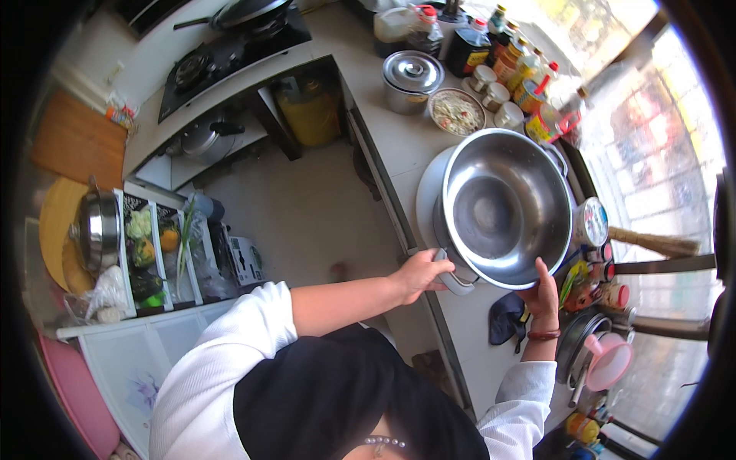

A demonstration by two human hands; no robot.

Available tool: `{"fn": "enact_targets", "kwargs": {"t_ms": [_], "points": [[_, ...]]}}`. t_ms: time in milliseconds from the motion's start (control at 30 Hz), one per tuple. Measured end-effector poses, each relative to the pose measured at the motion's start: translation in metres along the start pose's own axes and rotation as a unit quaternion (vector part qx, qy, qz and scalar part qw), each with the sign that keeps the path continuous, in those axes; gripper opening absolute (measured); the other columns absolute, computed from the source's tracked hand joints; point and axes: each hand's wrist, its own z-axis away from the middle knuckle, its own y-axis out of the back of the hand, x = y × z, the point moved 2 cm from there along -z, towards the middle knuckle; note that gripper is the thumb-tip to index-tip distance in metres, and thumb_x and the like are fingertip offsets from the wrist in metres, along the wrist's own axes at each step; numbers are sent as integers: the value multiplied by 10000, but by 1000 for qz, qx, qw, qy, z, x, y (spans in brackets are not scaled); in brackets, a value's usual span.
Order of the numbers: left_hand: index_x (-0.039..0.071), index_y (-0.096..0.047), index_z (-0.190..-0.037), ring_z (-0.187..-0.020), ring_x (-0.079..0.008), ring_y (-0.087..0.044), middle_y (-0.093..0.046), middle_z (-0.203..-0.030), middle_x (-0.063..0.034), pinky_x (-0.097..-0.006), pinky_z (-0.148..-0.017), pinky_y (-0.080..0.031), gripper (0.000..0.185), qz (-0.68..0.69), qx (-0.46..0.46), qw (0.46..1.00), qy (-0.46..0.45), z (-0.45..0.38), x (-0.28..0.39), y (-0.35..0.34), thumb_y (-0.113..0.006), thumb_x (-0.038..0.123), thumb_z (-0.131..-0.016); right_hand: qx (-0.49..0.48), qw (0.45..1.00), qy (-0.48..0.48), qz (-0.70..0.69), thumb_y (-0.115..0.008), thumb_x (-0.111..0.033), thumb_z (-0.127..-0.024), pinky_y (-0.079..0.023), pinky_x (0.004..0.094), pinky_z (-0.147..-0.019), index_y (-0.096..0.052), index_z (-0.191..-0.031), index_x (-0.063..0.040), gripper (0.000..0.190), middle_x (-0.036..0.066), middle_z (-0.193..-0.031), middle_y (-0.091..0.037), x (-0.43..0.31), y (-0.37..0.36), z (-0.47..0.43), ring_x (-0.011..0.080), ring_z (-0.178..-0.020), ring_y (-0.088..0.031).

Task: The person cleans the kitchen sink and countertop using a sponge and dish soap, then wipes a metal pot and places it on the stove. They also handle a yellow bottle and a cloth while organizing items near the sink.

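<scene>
A large stainless steel pot is held tilted over the counter, its mouth turned up towards me. No contents show inside it, only a bare, shiny bottom. My left hand grips the loop handle on its near left side. At the near right, my right hand holds the rim, thumb over the edge and fingers hidden behind the wall. Partly covered by the pot is a round pale object, whose kind I cannot tell. A second loop handle sticks out on the far side.
Beyond the pot stand a bowl of food, a lidded metal pot and several sauce bottles. A dark cloth lies near my right wrist. Rightward are jars and a pink strainer. A gas hob and vegetable rack are leftward.
</scene>
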Motion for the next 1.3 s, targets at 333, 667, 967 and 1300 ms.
{"fn": "enact_targets", "kwargs": {"t_ms": [333,667,967,1300], "points": [[-12,-651,-1025,-761,-136,-578,-642,-825,-42,-315,-715,-487,261,35,65,986,-148,27,5,87,-620,82,-784,97,993,59,11,-524,-42,-721,-592,422,-696,-582,-1068,20,357,125,-996,-643,57,-89,55,268,-881,-669],[8,-574,-1207,-1049,-152,-588,-595,-1185,-67,-319,-894,-535,390,31,66,962,-264,179,64,309,-557,-43,-821,-22,995,84,47,-570,-53,-750,-565,381,-703,-578,-924,4,184,106,-910,-607,136,-370,52,243,-835,-634],[16,-495,-1308,-1178,-199,-564,-555,-1277,-77,-325,-896,-526,432,196,249,813,-488,321,155,455,-537,-19,-880,-211,968,30,129,-565,-27,-775,-498,280,-557,-601,-971,-41,199,39,-831,-597,174,-665,-27,168,-686,-599],[-38,-570,-1223,-1098,-182,-613,-645,-1156,-88,-335,-900,-499,353,154,528,683,-481,445,273,618,-576,125,-910,-427,885,-67,176,-530,-2,-794,-521,323,-663,-591,-949,-15,168,72,-894,-614,251,-1012,-70,203,-798,-614]]}}
